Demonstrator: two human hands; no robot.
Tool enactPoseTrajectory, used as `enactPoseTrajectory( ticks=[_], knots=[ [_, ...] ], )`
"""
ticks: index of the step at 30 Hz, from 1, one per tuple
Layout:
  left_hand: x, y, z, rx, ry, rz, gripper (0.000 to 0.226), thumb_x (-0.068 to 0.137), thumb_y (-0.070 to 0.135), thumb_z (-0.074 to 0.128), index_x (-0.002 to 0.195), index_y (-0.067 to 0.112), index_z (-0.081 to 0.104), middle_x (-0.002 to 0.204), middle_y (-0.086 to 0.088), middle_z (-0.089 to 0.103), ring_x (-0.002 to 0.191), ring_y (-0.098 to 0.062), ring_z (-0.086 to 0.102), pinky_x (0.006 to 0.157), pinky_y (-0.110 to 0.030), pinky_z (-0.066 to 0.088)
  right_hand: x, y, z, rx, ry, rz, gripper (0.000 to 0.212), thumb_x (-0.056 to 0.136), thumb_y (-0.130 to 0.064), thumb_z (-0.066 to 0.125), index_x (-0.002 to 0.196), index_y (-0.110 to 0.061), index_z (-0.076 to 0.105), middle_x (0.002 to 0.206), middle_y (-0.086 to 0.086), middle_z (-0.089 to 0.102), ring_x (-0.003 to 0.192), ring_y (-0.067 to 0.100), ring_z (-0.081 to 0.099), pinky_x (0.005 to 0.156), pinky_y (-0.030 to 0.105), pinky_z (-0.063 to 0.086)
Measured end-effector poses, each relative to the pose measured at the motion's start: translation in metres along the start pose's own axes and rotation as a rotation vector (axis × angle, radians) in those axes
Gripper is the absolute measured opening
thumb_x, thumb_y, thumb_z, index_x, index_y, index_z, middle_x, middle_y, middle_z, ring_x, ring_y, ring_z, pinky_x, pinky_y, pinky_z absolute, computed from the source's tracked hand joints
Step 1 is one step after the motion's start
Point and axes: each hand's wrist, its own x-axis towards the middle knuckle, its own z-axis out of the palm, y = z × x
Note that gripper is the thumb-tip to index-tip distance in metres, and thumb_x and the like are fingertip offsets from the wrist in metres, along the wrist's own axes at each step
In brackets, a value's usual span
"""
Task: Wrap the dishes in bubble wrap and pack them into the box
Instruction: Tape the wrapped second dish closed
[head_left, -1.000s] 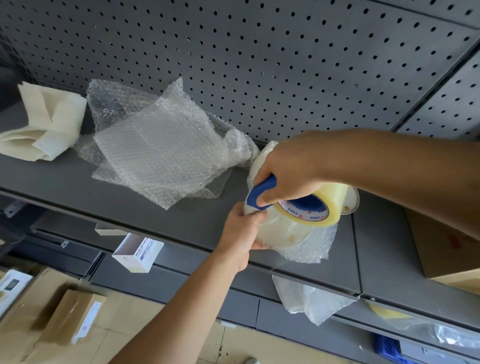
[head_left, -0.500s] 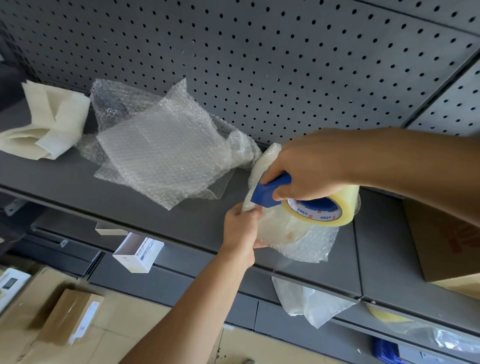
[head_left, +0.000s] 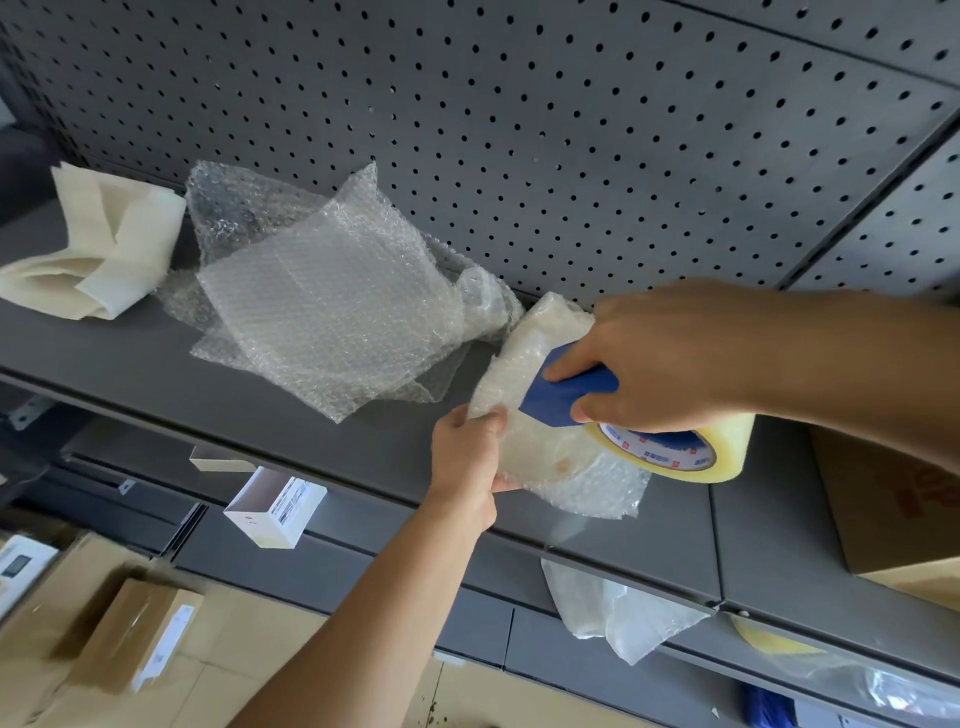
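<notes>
Head view: wrapped dish (head_left: 535, 447) and tape, front of shelf (head_left: 156, 374).
Left hand (head_left: 467, 457) grips the dish's near rim, fingers curled over the wrap. The dish is tilted; whether it rests on the shelf is unclear. Right hand (head_left: 670, 364) is clenched round the blue tape dispenser (head_left: 566, 395), which sits against the dish. Loose bubble wrap (head_left: 327, 312) lies left, box (head_left: 893, 499) right.

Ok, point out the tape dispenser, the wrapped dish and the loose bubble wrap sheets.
tape dispenser (head_left: 565, 392), head view, on its blue handle.
wrapped dish (head_left: 540, 457), head view, on its wrapped face below the handle.
loose bubble wrap sheets (head_left: 332, 312), head view, middle of the top sheet.
</notes>
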Motion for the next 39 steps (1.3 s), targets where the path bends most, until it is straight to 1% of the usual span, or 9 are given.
enactPoseTrajectory(
  ticks=[6,12,21,23,25,28,30,33,39],
  knots=[
    [-0.001,0.002,-0.001,-0.008,0.001,0.004,0.014,0.099,0.014,0.06,0.107,0.017,0.072,0.106,-0.012,0.076,0.092,-0.032,0.074,0.068,-0.05,0.063,-0.015,0.008,0.005,0.086,-0.02,0.035,0.041,0.094,-0.063,0.044,0.135,-0.066,0.043,0.081,-0.019,0.045,0.076,0.006,0.051,0.075,0.033,0.048],
    [-0.005,0.001,-0.005,-0.056,-0.005,-0.007,0.018,0.1,0.015,0.058,0.115,0.018,0.068,0.112,-0.01,0.074,0.099,-0.034,0.073,0.065,-0.048,0.063,-0.025,0.008,0.013,0.08,-0.044,0.031,0.042,0.096,-0.066,0.035,0.137,-0.072,0.029,0.095,-0.015,0.041,0.08,0.008,0.05,0.076,0.034,0.046],
    [-0.02,0.004,-0.02,-0.223,-0.41,-0.145,0.052,0.087,-0.001,0.042,0.137,0.003,0.058,0.136,-0.023,0.062,0.121,-0.042,0.062,0.101,-0.067,0.048,-0.028,0.014,0.006,0.005,-0.05,-0.002,0.038,0.095,-0.066,0.035,0.133,-0.072,0.033,0.085,-0.016,0.034,0.068,-0.001,0.035,0.064,0.031,0.031],
    [-0.021,0.009,-0.021,-0.229,-0.47,-0.153,0.047,0.095,0.011,0.045,0.14,0.007,0.058,0.139,-0.022,0.061,0.125,-0.04,0.06,0.104,-0.069,0.044,-0.028,0.016,0.005,-0.01,-0.049,-0.007,0.039,0.095,-0.066,0.035,0.134,-0.072,0.033,0.086,-0.016,0.035,0.067,-0.001,0.034,0.063,0.03,0.03],
    [-0.02,0.014,-0.019,-0.178,-0.518,-0.142,0.047,0.104,0.043,0.046,0.141,0.016,0.059,0.139,-0.016,0.063,0.128,-0.037,0.06,0.106,-0.069,0.042,-0.027,0.018,0.005,-0.012,-0.053,-0.008,0.04,0.095,-0.066,0.035,0.134,-0.072,0.033,0.085,-0.017,0.033,0.067,-0.001,0.035,0.065,0.031,0.033],
    [-0.014,0.022,-0.011,0.064,-0.438,-0.126,0.067,0.09,0.075,0.05,0.136,0.028,0.063,0.129,-0.007,0.071,0.118,-0.029,0.069,0.102,-0.061,0.051,-0.028,0.019,0.005,-0.027,-0.055,-0.016,0.04,0.095,-0.067,0.035,0.135,-0.071,0.034,0.086,-0.016,0.033,0.067,0.001,0.037,0.068,0.032,0.036],
    [-0.009,0.025,-0.008,0.191,-0.318,-0.141,0.081,0.071,0.078,0.072,0.135,0.029,0.062,0.126,-0.003,0.072,0.111,-0.028,0.072,0.098,-0.055,0.055,-0.028,0.018,0.006,-0.032,-0.051,-0.025,0.037,0.095,-0.065,0.035,0.132,-0.069,0.038,0.087,-0.014,0.037,0.067,0.002,0.04,0.067,0.033,0.039],
    [0.006,0.022,-0.008,0.216,-0.198,-0.139,0.101,0.05,0.08,0.079,0.137,0.033,0.06,0.133,0.001,0.068,0.118,-0.026,0.067,0.103,-0.052,0.051,-0.027,0.017,0.009,-0.019,-0.051,-0.024,0.037,0.095,-0.065,0.035,0.131,-0.068,0.04,0.092,-0.013,0.04,0.073,0.005,0.045,0.07,0.034,0.044],
    [0.001,0.02,-0.006,0.183,-0.131,-0.125,0.084,0.068,0.09,0.056,0.128,0.033,0.066,0.12,0.002,0.074,0.109,-0.021,0.071,0.104,-0.046,0.052,-0.026,0.016,0.016,-0.044,-0.046,-0.05,0.038,0.095,-0.063,0.036,0.132,-0.067,0.041,0.095,-0.01,0.04,0.07,0.005,0.045,0.064,0.03,0.039]
  ],
)
